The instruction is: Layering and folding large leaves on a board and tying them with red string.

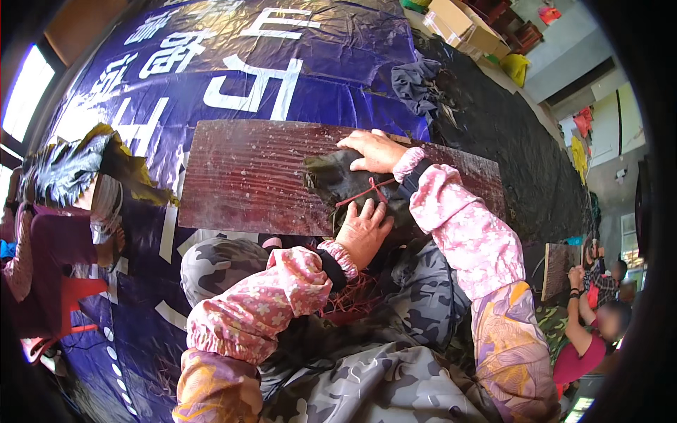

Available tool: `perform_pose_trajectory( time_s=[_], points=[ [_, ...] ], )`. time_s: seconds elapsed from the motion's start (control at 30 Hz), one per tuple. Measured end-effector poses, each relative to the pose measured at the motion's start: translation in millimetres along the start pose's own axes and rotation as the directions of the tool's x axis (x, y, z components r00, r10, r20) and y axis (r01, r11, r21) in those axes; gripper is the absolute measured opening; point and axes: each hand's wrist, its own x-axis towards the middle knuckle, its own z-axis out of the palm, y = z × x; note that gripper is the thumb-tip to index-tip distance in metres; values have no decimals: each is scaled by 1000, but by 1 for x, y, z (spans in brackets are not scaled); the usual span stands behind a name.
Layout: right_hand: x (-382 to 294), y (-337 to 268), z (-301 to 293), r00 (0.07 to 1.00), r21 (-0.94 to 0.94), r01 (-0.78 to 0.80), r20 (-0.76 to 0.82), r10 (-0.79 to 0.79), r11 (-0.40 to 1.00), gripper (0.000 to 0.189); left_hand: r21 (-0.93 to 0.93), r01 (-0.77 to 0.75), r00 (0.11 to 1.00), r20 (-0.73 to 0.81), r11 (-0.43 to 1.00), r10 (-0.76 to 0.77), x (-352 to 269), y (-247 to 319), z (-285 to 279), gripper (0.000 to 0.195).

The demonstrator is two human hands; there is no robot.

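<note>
A flat bundle of dark brown leaves (346,180), possibly tobacco, lies on a reddish-brown wooden board (248,174) across my lap. Pink string (372,190) crosses over the bundle and shows a small knot or loop. My right hand (374,150) rests on the bundle's far edge, fingers spread and thumb pointing back toward me. On the near edge lies my left hand (366,230), its fingertips spread close to the string. Neither hand is closed around anything. The underside of the bundle is hidden.
Loose pink strings (351,299) lie in my lap, between camouflage-clad legs. Dark leaf material (492,132) covers the floor at the right, beside a blue printed tarp (328,100) and crumpled grey cloth (415,84). Other people sit at the left and right; a cardboard box (452,24) stands behind.
</note>
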Motion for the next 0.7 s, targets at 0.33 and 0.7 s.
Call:
perform_pose_trajectory(
  time_s=[0.33,0.7],
  points=[
    [29,5,-18,930,52,-112,357,86,992,40,-47,-33,997,73,998,37,1,-5,-7,54],
    [-8,-65,-103,961,310,-2,263,-84,951,35,-930,-87,995,-62,357,80,-28,-117,-170,29]
  ],
)
